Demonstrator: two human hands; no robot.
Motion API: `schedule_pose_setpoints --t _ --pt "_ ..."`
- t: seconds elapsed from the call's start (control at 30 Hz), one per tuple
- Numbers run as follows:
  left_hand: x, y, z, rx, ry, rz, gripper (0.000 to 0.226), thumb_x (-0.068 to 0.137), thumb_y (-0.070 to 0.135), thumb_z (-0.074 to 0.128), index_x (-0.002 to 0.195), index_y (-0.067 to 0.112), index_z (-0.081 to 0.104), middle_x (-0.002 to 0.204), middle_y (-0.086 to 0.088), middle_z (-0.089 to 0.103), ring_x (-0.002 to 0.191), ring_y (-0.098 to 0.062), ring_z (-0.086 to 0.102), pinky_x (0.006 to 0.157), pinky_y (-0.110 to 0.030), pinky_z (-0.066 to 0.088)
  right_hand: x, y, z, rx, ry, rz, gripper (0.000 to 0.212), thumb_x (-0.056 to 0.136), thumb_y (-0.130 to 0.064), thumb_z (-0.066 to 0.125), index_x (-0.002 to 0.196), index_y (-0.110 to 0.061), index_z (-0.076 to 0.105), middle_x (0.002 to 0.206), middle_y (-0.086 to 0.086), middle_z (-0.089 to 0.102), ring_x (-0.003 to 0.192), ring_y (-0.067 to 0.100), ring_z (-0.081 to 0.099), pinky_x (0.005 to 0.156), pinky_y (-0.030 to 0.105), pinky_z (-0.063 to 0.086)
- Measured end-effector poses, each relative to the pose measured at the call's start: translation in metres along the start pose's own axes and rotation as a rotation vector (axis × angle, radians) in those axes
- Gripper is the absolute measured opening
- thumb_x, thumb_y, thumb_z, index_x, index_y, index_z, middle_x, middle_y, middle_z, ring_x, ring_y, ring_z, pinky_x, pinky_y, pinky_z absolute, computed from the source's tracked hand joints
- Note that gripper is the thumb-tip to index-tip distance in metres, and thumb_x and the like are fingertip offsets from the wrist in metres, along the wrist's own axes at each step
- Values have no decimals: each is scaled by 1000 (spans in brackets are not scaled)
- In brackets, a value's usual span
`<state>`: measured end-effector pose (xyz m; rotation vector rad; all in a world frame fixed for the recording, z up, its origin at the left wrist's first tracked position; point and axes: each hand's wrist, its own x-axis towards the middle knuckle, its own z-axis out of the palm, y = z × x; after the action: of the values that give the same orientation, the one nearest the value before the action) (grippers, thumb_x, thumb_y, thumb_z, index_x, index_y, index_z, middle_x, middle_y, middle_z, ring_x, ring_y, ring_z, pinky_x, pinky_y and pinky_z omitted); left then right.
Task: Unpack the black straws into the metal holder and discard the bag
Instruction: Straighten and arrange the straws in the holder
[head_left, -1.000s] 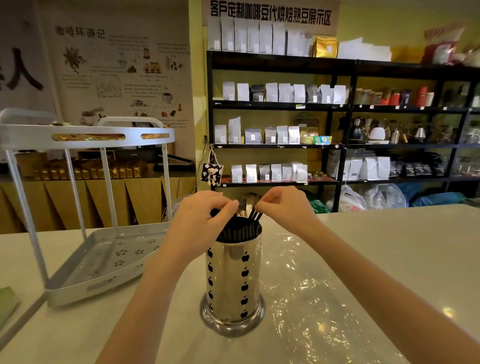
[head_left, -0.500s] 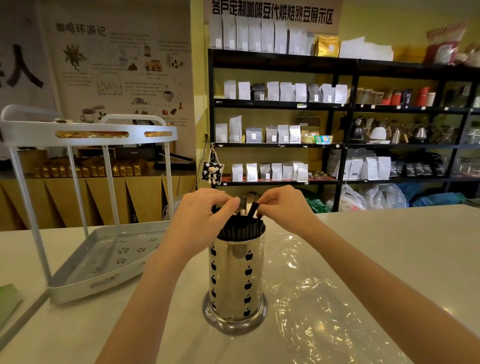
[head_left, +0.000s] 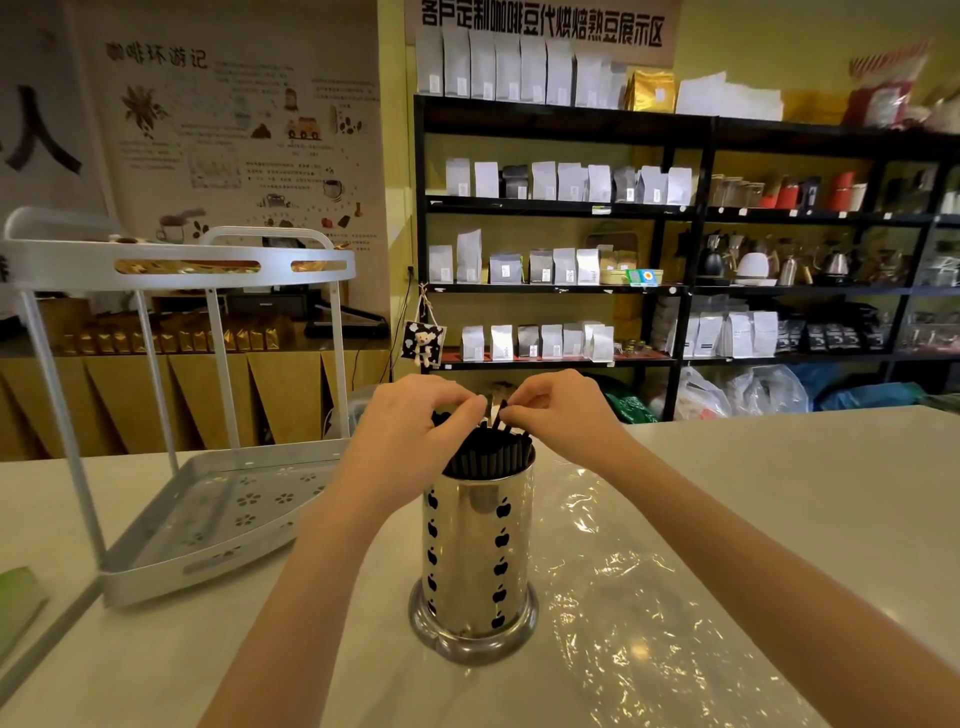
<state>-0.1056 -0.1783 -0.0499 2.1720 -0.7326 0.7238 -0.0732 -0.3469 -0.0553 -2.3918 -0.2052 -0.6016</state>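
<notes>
A shiny metal holder (head_left: 475, 561) with black apple cut-outs stands on the counter in front of me. A bundle of black straws (head_left: 493, 454) sticks up out of its top. My left hand (head_left: 410, 441) curls over the straws' left side, fingers on their tips. From the right, my right hand (head_left: 558, 410) pinches one or two straw tips that lean toward it. The two hands almost touch above the holder. The clear plastic bag (head_left: 639, 587) lies flat and crumpled on the counter, under and to the right of the holder.
A white two-tier metal rack (head_left: 208, 519) stands on the counter to the left. A green object (head_left: 18, 603) lies at the left edge. Black shelves (head_left: 675, 208) with coffee bags and kettles line the back wall beyond the counter.
My hands have drawn closer together over the straws, and the leaning straw tips have been pushed in toward the bundle. The holder and bag stay where they were.
</notes>
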Motion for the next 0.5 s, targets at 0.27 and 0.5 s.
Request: schedule_pose_setpoints --t 0.27,0.5 --pt "0 -2 -1 -2 0 -7 22 86 26 51 95 17 69 86 10 61 89 -7 54 76 -12 37 4 -5 2 -83 -58 -41 16 80 -33 64 85 -19 71 75 -7 63 77 9 61 74 28 53" --pt "0 -6 -5 -12 20 -2 23 87 27 51 96 17 69 86 10 61 82 0 51 71 -8 35 7 -6 7 -65 -60 -43 18 85 -26 58 95 -20 71 91 0 70 85 14 63 80 31 53"
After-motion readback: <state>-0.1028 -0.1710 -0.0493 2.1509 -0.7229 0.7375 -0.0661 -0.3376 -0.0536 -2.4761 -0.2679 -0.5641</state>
